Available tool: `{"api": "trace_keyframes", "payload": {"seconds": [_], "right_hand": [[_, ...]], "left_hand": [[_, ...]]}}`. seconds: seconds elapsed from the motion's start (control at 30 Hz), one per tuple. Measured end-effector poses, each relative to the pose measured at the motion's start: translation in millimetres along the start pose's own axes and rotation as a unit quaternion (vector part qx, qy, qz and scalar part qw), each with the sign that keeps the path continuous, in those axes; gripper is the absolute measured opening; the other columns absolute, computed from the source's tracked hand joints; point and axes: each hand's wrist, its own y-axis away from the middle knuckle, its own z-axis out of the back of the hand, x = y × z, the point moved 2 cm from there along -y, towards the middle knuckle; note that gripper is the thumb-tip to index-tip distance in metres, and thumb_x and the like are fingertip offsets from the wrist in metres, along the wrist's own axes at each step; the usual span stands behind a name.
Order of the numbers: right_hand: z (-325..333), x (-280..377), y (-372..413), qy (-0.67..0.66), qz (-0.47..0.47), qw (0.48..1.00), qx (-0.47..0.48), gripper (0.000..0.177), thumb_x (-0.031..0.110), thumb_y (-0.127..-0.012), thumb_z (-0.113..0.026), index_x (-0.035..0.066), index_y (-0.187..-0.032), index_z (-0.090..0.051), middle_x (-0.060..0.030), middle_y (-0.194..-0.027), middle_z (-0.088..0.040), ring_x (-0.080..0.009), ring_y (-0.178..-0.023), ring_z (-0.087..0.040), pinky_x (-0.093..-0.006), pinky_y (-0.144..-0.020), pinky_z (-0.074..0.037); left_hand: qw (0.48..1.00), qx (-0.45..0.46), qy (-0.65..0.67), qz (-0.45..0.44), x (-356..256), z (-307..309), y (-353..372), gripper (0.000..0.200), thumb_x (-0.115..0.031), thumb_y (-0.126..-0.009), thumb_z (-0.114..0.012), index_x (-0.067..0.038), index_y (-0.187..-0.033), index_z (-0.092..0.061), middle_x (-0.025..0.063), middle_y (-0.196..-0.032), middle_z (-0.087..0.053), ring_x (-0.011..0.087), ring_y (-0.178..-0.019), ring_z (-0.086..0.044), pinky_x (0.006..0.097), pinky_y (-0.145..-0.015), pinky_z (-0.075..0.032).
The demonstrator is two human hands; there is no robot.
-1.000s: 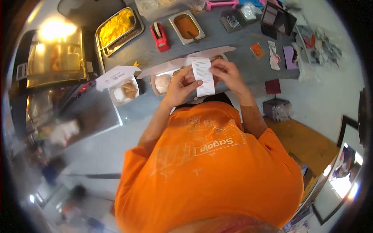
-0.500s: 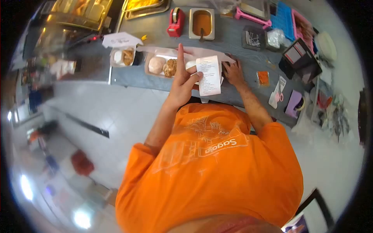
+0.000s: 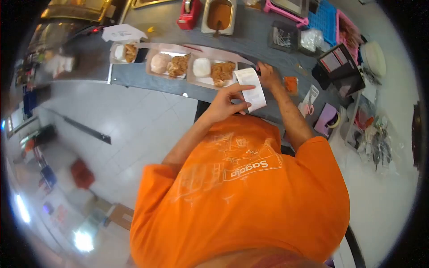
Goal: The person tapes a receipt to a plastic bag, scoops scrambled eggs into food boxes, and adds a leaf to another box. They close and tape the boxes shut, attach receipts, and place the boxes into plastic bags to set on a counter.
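Observation:
My left hand pinches a printed paper receipt by its left side, above the counter's front edge. At the right, my right hand is closed at the counter, with a small dark thing at its fingers that I cannot make out. Left of the receipt stands an open paper box holding a white rice mound and fried chicken. Beside it, another open box holds a pinkish rice mound and fried chicken. A smaller open box has rice and fried pieces.
A red tape dispenser and a metal pan of brown sauce stand behind the boxes. To the right lie an orange sachet, scissors, a purple tape dispenser and a black tablet-like screen.
The view has shifted. My left index finger, raised before, has come down to the receipt. The receipt has moved right, uncovering the nearer box's rice and chicken.

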Motion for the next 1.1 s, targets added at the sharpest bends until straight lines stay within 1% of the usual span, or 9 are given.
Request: {"api": "trace_keyframes", "payload": {"seconds": [0.2, 0.33, 0.4, 0.47, 0.63, 0.7, 0.83, 0.93, 1.1], "right_hand": [[35, -3, 97, -0.173, -0.052, 0.984, 0.006, 0.039, 0.012, -0.078, -0.058, 0.009, -0.116, -0.052, -0.0089, -0.057, -0.048, -0.0220, -0.053, -0.053, -0.0316, -0.052, -0.044], [50, -12, 130, -0.534, -0.230, 0.813, -0.033, 0.030, 0.006, -0.082, -0.052, 0.003, -0.111, -0.055, -0.0026, -0.061, -0.054, -0.0149, -0.056, -0.053, -0.0280, -0.053, -0.044], [64, 8, 134, -0.644, -0.294, 0.679, -0.195, 0.024, 0.015, -0.089, -0.050, 0.002, -0.108, -0.056, -0.0039, -0.065, -0.057, -0.0141, -0.059, -0.055, -0.0272, -0.055, -0.044], [39, -14, 143, -0.645, -0.297, 0.681, -0.177, 0.023, 0.017, -0.091, -0.049, 0.003, -0.107, -0.056, -0.0044, -0.067, -0.058, -0.0139, -0.060, -0.056, -0.0269, -0.056, -0.045], [9, -6, 118, -0.689, -0.252, 0.666, -0.135, 0.023, 0.020, -0.095, -0.047, 0.002, -0.105, -0.057, -0.0065, -0.071, -0.060, -0.0139, -0.061, -0.057, -0.0266, -0.056, -0.046], [-3, -1, 101, -0.525, -0.253, 0.785, -0.211, 0.022, 0.019, -0.096, -0.047, 0.001, -0.098, -0.059, -0.0066, -0.068, -0.059, -0.0130, -0.058, -0.055, -0.0259, -0.055, -0.045], [-18, -6, 84, -0.400, -0.256, 0.867, -0.148, 0.030, 0.023, -0.096, -0.048, -0.001, -0.086, -0.063, -0.0048, -0.063, -0.058, -0.0108, -0.057, -0.055, -0.0244, -0.053, -0.044], [-11, 2, 79, -0.310, -0.174, 0.894, -0.275, 0.033, 0.026, -0.096, -0.049, -0.002, -0.084, -0.063, -0.0042, -0.060, -0.058, -0.0102, -0.055, -0.054, -0.0243, -0.052, -0.043], [-2, 2, 100, -0.334, -0.248, 0.882, -0.222, 0.031, 0.023, -0.095, -0.050, -0.002, -0.082, -0.064, -0.0047, -0.059, -0.058, -0.0104, -0.054, -0.054, -0.0245, -0.052, -0.043]], "left_hand": [[0.900, 0.031, -0.411, -0.140, 146, 3, -59, 0.063, -0.003, -0.075, -0.061, -0.008, -0.134, -0.041, 0.0163, -0.121, -0.049, 0.0323, -0.088, -0.063, 0.0409, -0.078, -0.052], [0.846, 0.032, -0.524, -0.091, 155, -5, -86, 0.055, -0.017, -0.078, -0.058, -0.012, -0.131, -0.045, 0.0158, -0.127, -0.047, 0.0374, -0.090, -0.062, 0.0450, -0.081, -0.051], [0.812, 0.013, -0.578, -0.083, 172, -3, -100, 0.054, -0.021, -0.079, -0.058, -0.018, -0.131, -0.046, 0.0153, -0.135, -0.039, 0.0393, -0.087, -0.063, 0.0454, -0.078, -0.052], [0.862, 0.012, -0.501, -0.073, 182, 2, -111, 0.054, -0.026, -0.080, -0.061, -0.022, -0.132, -0.045, 0.0164, -0.141, -0.029, 0.0410, -0.081, -0.064, 0.0455, -0.076, -0.054], [0.771, -0.068, -0.630, -0.069, 113, -16, -101, 0.072, -0.039, -0.072, -0.074, -0.025, -0.135, -0.043, 0.0139, -0.135, -0.029, 0.0413, -0.115, -0.038, 0.0471, -0.095, -0.043], [0.759, -0.066, -0.644, -0.071, 113, -16, -99, 0.073, -0.039, -0.071, -0.074, -0.026, -0.135, -0.042, 0.0139, -0.135, -0.029, 0.0423, -0.113, -0.037, 0.0478, -0.095, -0.042], [0.743, -0.060, -0.663, -0.069, 113, -16, -102, 0.080, -0.041, -0.068, -0.076, -0.025, -0.137, -0.040, 0.0147, -0.137, -0.028, 0.0424, -0.112, -0.035, 0.0487, -0.095, -0.039], [0.743, -0.050, -0.664, -0.064, 111, -16, -99, 0.087, -0.043, -0.064, -0.078, -0.024, -0.138, -0.038, 0.0159, -0.137, -0.026, 0.0429, -0.112, -0.035, 0.0491, -0.096, -0.039], [0.753, -0.035, -0.655, -0.053, 108, -15, -97, 0.096, -0.045, -0.059, -0.081, -0.025, -0.141, -0.034, 0.0172, -0.138, -0.025, 0.0449, -0.115, -0.034, 0.0503, -0.097, -0.038]]}}
